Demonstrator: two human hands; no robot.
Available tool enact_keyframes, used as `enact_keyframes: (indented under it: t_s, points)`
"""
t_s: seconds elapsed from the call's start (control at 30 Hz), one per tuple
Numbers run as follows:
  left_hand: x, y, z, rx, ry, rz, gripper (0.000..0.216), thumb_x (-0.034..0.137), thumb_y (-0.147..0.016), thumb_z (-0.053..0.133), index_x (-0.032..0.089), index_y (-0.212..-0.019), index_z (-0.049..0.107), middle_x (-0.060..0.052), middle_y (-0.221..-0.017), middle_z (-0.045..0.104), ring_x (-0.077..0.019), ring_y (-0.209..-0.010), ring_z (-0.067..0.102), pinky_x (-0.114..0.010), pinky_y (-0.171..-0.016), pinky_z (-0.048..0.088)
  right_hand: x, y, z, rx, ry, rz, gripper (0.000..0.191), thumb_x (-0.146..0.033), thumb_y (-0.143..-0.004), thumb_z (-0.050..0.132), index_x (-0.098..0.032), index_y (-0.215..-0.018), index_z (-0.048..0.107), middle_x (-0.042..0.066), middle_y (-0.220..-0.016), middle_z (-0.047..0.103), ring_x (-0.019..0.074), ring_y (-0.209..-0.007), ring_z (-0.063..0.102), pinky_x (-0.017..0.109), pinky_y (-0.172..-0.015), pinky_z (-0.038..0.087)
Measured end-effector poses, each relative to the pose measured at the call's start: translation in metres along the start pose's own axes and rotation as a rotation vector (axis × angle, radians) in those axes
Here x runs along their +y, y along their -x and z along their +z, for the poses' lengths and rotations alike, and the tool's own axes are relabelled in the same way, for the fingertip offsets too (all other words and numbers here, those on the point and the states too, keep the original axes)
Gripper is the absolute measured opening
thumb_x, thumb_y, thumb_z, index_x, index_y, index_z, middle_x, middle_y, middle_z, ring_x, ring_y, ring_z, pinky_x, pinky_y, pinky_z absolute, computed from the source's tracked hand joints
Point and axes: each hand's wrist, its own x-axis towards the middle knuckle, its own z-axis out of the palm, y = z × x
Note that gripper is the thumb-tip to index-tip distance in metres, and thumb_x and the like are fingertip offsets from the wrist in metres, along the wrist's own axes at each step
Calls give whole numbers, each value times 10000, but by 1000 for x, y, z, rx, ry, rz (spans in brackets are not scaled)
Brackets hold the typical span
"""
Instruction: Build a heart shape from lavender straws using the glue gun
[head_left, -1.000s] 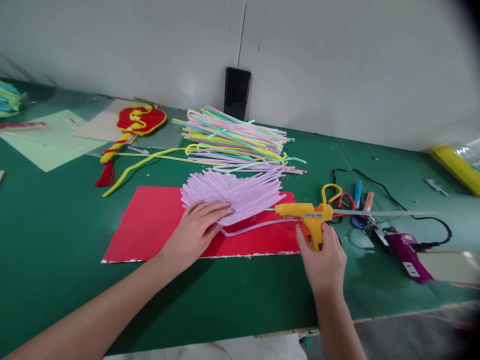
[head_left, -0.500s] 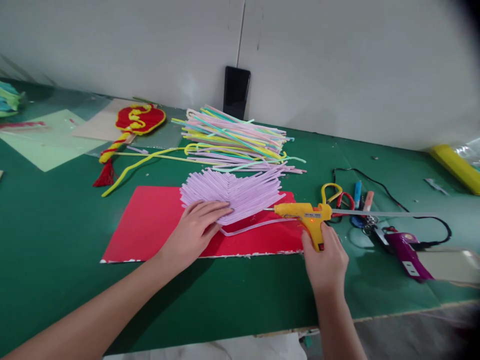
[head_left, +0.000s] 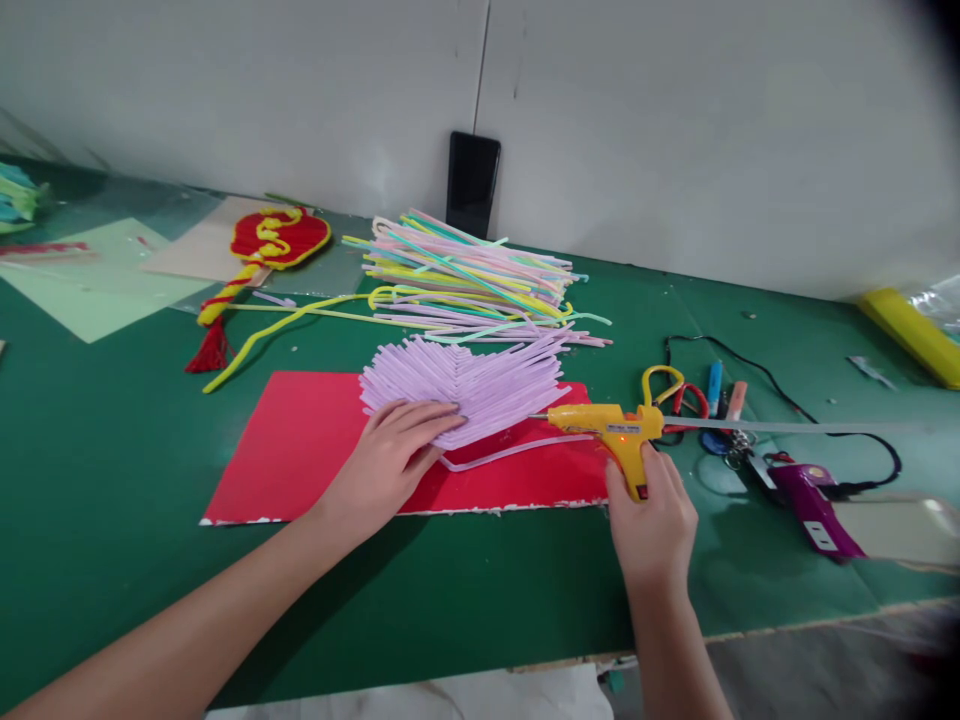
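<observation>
A layer of lilac pipe cleaners (head_left: pixel 495 395), set in a V pattern, lies on a red board (head_left: pixel 292 440). Across its lower left part rests my left hand (head_left: pixel 397 445), fingers stretched out flat and the thumb apart. My right hand (head_left: pixel 654 520) is wrapped round the handle of a yellow hot glue gun (head_left: pixel 600 420) with a small lit orange light. The gun's metal nozzle points left, at the right lower edge of the lilac layer. One bent lilac pipe cleaner (head_left: pixel 517 450) lies on the board below. A long pale glue stick (head_left: pixel 750 426) sticks out of the gun's back.
Behind the board is a pile of coloured pipe cleaners (head_left: pixel 472 275); a phone (head_left: pixel 473 185) leans on the wall. A red and yellow fan-shaped ornament (head_left: pixel 281 238) lies back left. To the right are scissors (head_left: pixel 664 385), markers (head_left: pixel 715 382), a black cord (head_left: pixel 780 375) and a purple object (head_left: pixel 817 510).
Hardly anything differs. The glue gun and my right hand have shifted very slightly, while my left hand stays in place on the lilac pipe cleaners.
</observation>
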Motion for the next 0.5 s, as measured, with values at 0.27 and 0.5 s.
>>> enact_keyframes:
  t_s: [0.27,0.5]
  points:
    - [0,0,-1,-1,-13,0,344,208,-935,387,293,-1231,542,9,-1314,556,-176,-1228,466,-448,-1071,294,-1,-2,-1,10,35,47,345,-348,-881,470,-118,-1108,588,146,-953,646,261,-860,603,319,-640,459]
    - [3,1,2,-16,-115,33,403,146,-896,425,299,-1257,517,20,-1349,526,-160,-1251,444,-439,-1106,251,10,-11,1,-7,39,264,570,-566,-766,576,-94,-1085,583,127,-873,564,267,-804,544,367,-684,449]
